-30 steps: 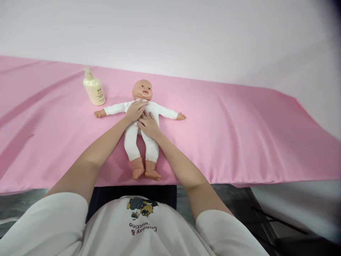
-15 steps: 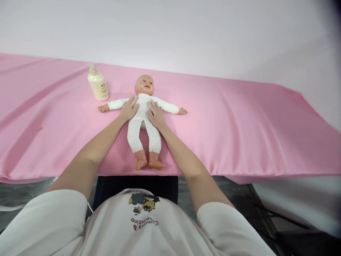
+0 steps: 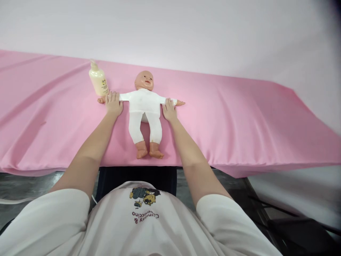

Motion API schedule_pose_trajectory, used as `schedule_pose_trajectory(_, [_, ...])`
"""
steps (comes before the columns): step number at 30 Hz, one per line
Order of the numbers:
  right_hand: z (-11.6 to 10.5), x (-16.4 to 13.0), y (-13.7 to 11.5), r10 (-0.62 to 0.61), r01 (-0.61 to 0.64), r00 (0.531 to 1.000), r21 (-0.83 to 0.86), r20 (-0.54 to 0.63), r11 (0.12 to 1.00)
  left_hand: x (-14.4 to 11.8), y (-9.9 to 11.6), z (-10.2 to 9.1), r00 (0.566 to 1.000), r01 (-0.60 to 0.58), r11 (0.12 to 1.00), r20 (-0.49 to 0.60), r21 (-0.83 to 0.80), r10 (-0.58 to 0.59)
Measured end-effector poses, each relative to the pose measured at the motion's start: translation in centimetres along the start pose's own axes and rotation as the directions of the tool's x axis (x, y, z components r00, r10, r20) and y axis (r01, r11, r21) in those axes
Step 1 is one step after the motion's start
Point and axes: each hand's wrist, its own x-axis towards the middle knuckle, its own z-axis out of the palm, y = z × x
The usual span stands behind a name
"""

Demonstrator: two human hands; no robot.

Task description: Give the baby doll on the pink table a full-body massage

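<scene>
A baby doll (image 3: 144, 101) with a bald head and a white cloth body lies on its back, arms stretched out sideways and feet towards me. My left hand (image 3: 114, 104) rests on the doll's arm at the left, close to its wrist, fingers laid over the sleeve. On the other arm, near the cuff, lies my right hand (image 3: 169, 109), its fingers also extended across the sleeve. Both hands look open, touching the doll without a visible grip. Just behind the doll's left-side hand stands a cream-coloured pump bottle (image 3: 98, 80).
A pink cloth (image 3: 226, 124) with folds covers the table, whose near edge runs in front of my body. Behind it rises a white wall (image 3: 186, 32). A dark seat (image 3: 137, 174) shows below the table edge.
Both hands have slid outward from the doll's chest along its arms, the left one to the left and the right one to the right. The view has shifted slightly.
</scene>
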Motion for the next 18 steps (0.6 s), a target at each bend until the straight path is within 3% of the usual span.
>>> schedule_pose_trajectory(5, [-0.8, 2.3, -4.8, 0.14, -0.147, 0.982, 0.054, 0.128, 0.988, 0.3, 0.9, 0.4, 1.0, -0.015, 0.996, 0.009, 0.084, 0.014])
schedule_pose_trajectory(10, [1.2, 1.2, -12.0, 0.079, -0.07, 0.984, -0.062, 0.159, 0.996, 0.0, 1.2, 0.5, 0.999, -0.022, 0.989, 0.027, 0.145, 0.018])
schedule_pose_trajectory(14, [2.8, -2.0, -14.6, -0.176, 0.192, 0.979, -0.195, 0.099, 0.962, -0.3, 0.9, 0.5, 0.999, -0.026, 0.989, 0.034, 0.143, 0.021])
schedule_pose_trajectory(16, [3.0, -3.6, -14.6, -0.333, 0.359, 0.931, -0.209, 0.15, 0.91, -0.3, 0.8, 0.5, 0.999, -0.03, 0.991, 0.045, 0.128, 0.025])
schedule_pose_trajectory(18, [2.7, -5.3, -14.3, -0.472, 0.516, 0.851, -0.193, 0.231, 0.835, -0.2, 0.7, 0.6, 0.998, -0.029, 0.994, 0.055, 0.109, 0.023])
